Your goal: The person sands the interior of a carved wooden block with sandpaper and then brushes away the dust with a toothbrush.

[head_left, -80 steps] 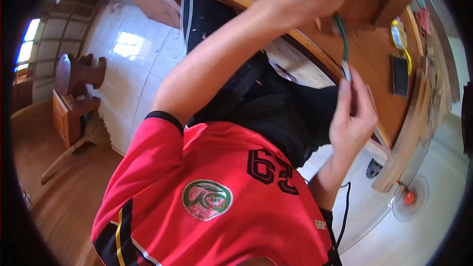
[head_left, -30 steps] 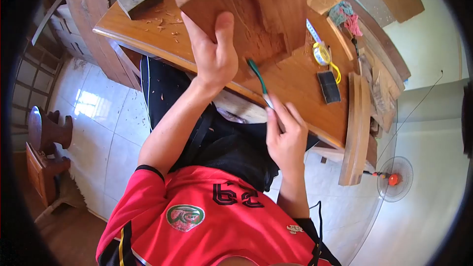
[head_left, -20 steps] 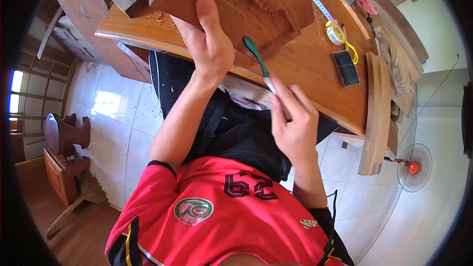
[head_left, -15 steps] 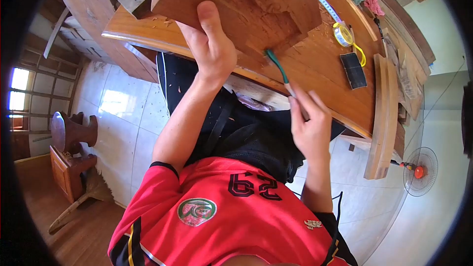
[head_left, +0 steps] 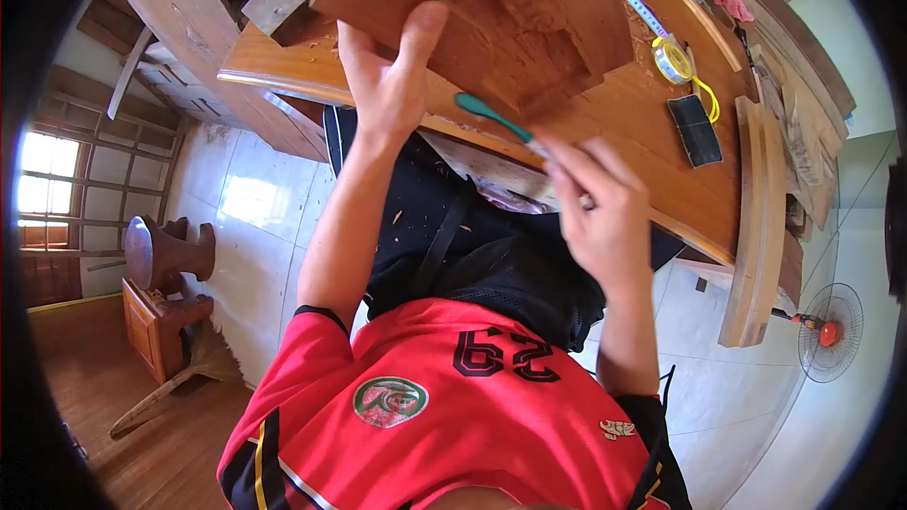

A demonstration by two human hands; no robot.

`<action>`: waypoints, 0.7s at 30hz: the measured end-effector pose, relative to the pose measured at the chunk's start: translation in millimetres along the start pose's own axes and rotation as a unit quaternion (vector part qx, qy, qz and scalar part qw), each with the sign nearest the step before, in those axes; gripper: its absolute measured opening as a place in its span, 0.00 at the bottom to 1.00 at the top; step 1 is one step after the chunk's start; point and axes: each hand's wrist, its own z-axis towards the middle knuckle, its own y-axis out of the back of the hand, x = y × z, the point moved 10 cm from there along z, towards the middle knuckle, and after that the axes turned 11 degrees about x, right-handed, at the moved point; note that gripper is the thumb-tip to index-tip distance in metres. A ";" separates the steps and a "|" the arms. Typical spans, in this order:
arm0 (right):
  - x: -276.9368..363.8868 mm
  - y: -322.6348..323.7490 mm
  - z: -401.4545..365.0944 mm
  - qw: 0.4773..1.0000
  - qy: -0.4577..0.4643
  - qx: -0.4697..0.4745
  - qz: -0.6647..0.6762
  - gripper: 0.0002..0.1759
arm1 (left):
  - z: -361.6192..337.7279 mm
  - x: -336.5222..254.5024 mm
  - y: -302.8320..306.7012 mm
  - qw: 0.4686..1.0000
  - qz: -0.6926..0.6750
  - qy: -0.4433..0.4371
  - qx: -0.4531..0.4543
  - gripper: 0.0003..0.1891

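Since half a second ago, the green-handled carving tool (head_left: 491, 116) has been swung to a flatter slant, its green end now pointing left below the block, and the right hand has been drawn closer to the camera.

At the far left, a barred window (head_left: 47, 189) is seen, with a dark turned wooden stand (head_left: 165, 260) beside it on the floor. Further right, the left hand (head_left: 387, 71) is raised against the lower edge of a large reddish-brown carved wooden block (head_left: 510, 9); the block is grasped with the thumb laid on its carved face, and it is held tilted above the near edge of the brown wooden desk (head_left: 652, 132).

Just below the block's hollowed part, the tool is held apart from the wood; whether its tip touches the block cannot be told. Its pale shaft is pinched in the fingers of the right hand (head_left: 600, 217), which is blurred.

On the desk to the right lie a yellow tape measure (head_left: 675, 59) and, near it, a black rectangular pad (head_left: 696, 129). A long curved wooden plank (head_left: 761, 217) lies along the desk's right edge, and a floor fan with a red hub (head_left: 831, 332) stands beyond it.
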 end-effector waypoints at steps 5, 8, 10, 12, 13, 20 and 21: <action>-18.4 -8.4 -15.3 0.999 -0.033 -0.001 0.016 0.16 | 17.7 -12.6 5.8 0.997 0.024 0.007 0.066 0.33; -12.7 7.8 -16.8 0.997 -0.039 -0.034 0.061 0.19 | 13.2 -17.8 15.2 0.994 0.088 -0.008 0.067 0.38; -7.4 -12.1 -8.7 0.986 0.006 0.006 0.167 0.28 | 19.2 -8.6 25.6 0.992 0.108 -0.030 0.061 0.47; -13.5 -44.0 -0.7 0.955 -0.023 0.097 0.278 0.45 | 18.4 -23.1 19.4 0.991 0.113 -0.057 0.038 0.50; -14.8 -53.6 4.1 0.958 -0.037 0.090 0.271 0.47 | 18.4 -25.7 20.4 0.989 0.134 -0.062 0.033 0.50; -0.4 -74.8 10.5 0.982 -0.040 0.067 0.174 0.51 | 12.0 -19.4 31.8 0.984 0.172 -0.039 0.021 0.49; -6.5 -72.8 7.9 0.980 -0.071 0.095 0.158 0.51 | 9.8 -19.3 34.3 0.983 0.178 -0.038 0.019 0.49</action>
